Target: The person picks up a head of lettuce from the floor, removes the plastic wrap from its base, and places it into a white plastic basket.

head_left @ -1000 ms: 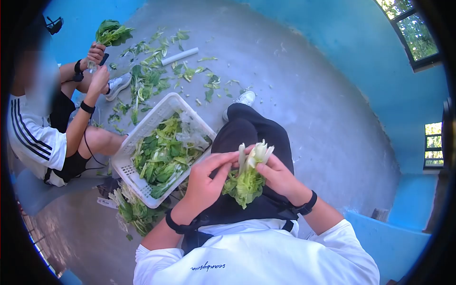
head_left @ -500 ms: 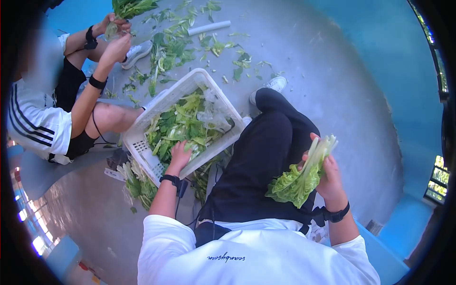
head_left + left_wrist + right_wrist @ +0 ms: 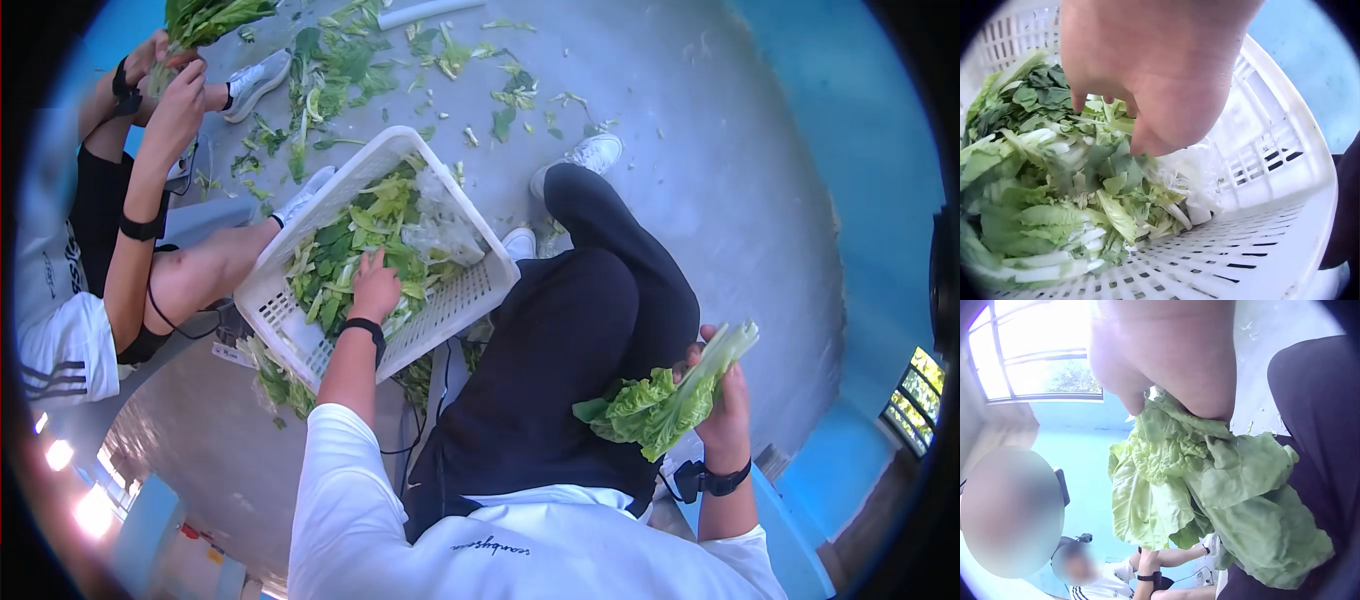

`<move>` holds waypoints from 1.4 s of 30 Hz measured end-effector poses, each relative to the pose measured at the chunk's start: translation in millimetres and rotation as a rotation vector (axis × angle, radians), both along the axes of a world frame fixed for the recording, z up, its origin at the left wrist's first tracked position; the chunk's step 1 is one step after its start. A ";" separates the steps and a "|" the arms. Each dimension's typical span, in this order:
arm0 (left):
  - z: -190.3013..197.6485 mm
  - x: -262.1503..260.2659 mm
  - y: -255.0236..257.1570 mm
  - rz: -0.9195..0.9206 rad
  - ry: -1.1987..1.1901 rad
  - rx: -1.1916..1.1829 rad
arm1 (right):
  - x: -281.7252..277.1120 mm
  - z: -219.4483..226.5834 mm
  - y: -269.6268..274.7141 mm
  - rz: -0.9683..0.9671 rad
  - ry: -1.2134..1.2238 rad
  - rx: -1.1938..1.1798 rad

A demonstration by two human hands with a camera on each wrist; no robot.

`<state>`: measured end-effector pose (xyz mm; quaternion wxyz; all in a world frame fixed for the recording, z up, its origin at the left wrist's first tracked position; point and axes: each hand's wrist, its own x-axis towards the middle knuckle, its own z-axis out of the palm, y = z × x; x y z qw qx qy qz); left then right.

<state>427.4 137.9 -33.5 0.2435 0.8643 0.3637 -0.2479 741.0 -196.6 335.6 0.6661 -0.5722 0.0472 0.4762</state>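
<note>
My left hand point(image 3: 376, 288) reaches into a white slotted basket point(image 3: 440, 312), fingers extended onto the loose green leaves point(image 3: 345, 245) there. In the left wrist view, the hand point(image 3: 1160, 69) is above the leaf pile point(image 3: 1041, 219), thumb and fingertips pointing down and partly hidden; no held item shows. To the right of my leg, my right hand point(image 3: 728, 415) grips a leafy green vegetable point(image 3: 650, 405) by its pale stalks, leaves hanging left. The right wrist view has this vegetable point(image 3: 1210, 462) below the hand point(image 3: 1172, 350), its stalk end mostly hidden.
Another person point(image 3: 150, 190) sits at the left, holding greens point(image 3: 205, 20). Scattered leaves point(image 3: 340, 75) and a white tube point(image 3: 425, 12) lie on the floor. More greens point(image 3: 280, 385) are beside the basket; clear plastic point(image 3: 440, 235) lies inside it.
My left hand has left the vegetable and moved over to the basket, then slightly deeper over the leaves. My right hand has carried the vegetable to the right, away from my lap.
</note>
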 end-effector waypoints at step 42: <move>390.3 46.6 -215.1 -0.238 -1.156 -0.753 | -115.1 25.9 -84.3 0.124 0.228 0.735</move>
